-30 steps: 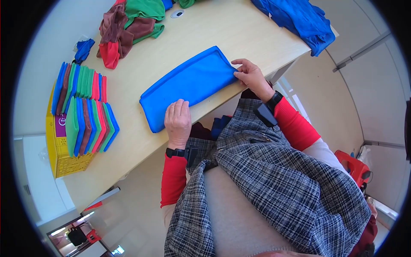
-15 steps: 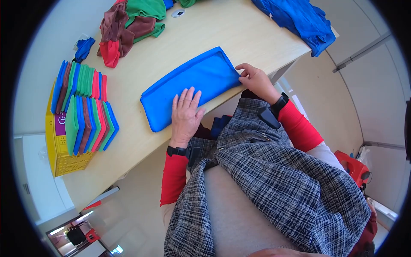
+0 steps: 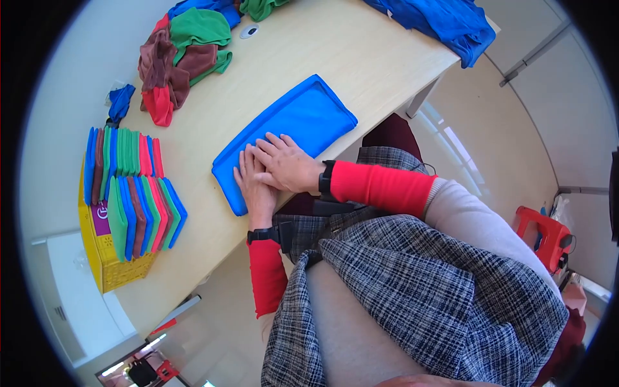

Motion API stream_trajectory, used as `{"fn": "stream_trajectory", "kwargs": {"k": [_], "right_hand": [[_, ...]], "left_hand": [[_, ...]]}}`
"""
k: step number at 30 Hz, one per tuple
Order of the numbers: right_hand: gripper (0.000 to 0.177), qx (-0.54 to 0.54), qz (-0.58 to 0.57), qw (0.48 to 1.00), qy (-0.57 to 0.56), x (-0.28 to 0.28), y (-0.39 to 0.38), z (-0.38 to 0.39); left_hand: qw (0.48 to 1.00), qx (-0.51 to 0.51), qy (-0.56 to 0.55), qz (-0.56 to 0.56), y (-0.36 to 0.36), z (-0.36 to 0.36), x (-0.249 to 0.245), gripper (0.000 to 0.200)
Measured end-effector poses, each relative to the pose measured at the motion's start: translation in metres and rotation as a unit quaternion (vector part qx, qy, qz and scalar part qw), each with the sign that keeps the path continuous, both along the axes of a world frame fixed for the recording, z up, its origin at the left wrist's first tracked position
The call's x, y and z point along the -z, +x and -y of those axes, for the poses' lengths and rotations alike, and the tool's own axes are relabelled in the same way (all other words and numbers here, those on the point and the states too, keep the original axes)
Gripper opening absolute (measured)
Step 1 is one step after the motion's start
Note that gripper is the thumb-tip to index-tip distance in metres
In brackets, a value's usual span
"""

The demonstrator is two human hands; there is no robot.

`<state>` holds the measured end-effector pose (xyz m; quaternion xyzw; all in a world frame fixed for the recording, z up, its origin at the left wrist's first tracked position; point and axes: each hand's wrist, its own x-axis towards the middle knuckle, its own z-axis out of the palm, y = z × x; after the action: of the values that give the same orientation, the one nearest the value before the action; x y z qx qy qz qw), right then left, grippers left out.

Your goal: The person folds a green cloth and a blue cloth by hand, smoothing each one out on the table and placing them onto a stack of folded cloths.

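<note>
A folded blue cloth (image 3: pixel 309 113) lies in a long rectangle near the table's front edge, with a raised fold along its far side. My left hand (image 3: pixel 256 190) rests flat on its left part, fingers stretched out. Overlapping it, my right hand (image 3: pixel 288 166) also lies flat, its fingers extended over the cloth and partly covering the left hand. Neither hand grips anything.
On the left stands a yellow basket (image 3: pixel 122 274) packed with upright folded cloths (image 3: pixel 145 213) in blue, green, brown and red. Loose cloths (image 3: pixel 187 61) are heaped at the back left. A blue pile (image 3: pixel 445 26) hangs over the table's (image 3: pixel 361 61) right edge.
My right hand has left the cloth's right corner and moved left beside and over my left hand. My left hand has shifted slightly left. The whole view has turned a little.
</note>
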<state>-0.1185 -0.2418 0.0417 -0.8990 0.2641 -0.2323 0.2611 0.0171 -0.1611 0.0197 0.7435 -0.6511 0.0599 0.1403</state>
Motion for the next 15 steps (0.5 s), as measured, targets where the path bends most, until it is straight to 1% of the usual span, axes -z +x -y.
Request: {"fn": "stream_trajectory", "kwargs": {"k": [2,3,4,6,7,9,15], "right_hand": [[0.066,0.017,-0.025,0.998,-0.06,0.012,-0.003,0.005],[0.067,0.023,-0.04,0.995,-0.09,0.019,-0.006,0.006],[0.067,0.021,-0.042,0.995,-0.088,0.018,-0.015,0.011],[0.067,0.051,-0.099,0.983,-0.146,0.013,-0.036,0.032],[0.067,0.05,-0.099,0.983,-0.147,0.012,-0.044,0.041],[0.065,0.086,-0.123,0.977,-0.149,0.011,-0.058,0.056],[0.063,0.108,-0.144,0.971,-0.156,0.011,-0.075,0.082]], "left_hand": [[0.997,-0.047,0.049,0.031,0.0,0.001,0.002,0.058],[0.997,-0.046,0.051,0.029,0.001,0.001,0.003,0.058],[0.996,-0.059,0.058,0.023,0.003,-0.001,0.002,0.059],[0.994,-0.085,0.072,0.012,0.01,-0.004,0.0,0.061],[0.994,-0.086,0.071,0.012,0.015,-0.005,0.0,0.061],[0.992,-0.104,0.068,0.01,0.026,-0.009,0.001,0.062],[0.984,-0.164,0.062,-0.017,0.051,-0.019,0.004,0.063]]}}
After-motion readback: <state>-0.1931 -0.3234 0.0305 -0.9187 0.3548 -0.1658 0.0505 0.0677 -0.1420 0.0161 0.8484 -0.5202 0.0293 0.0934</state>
